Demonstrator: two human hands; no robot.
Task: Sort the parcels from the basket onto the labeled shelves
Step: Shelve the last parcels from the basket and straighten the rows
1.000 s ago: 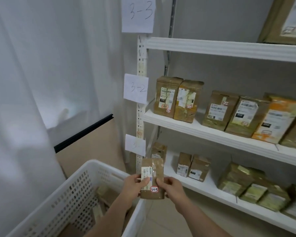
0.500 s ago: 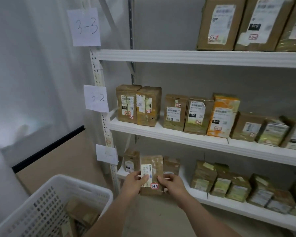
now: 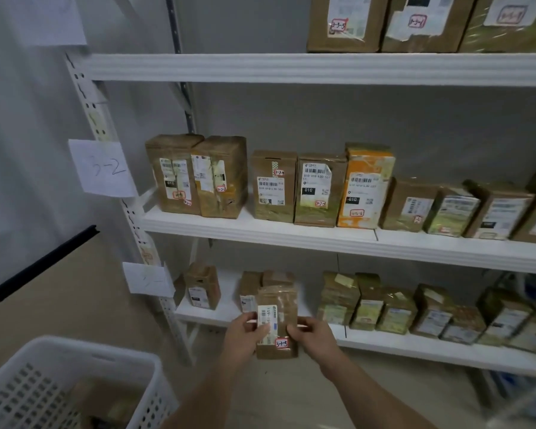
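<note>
Lower centre, your left hand (image 3: pixel 245 335) and right hand (image 3: pixel 314 335) both grip the parcel (image 3: pixel 277 320) before the bottom shelf (image 3: pixel 415 348); basket (image 3: pixel 59 360) lower left.

Basket (image 3: pixel 68 360) sits left of shelves (image 3: pixel 291 233) holding parcels (image 3: pixel 273 187).

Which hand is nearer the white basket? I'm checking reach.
Left. The left hand grips the parcel on the white basket side; the right hand grips its far edge.
</note>
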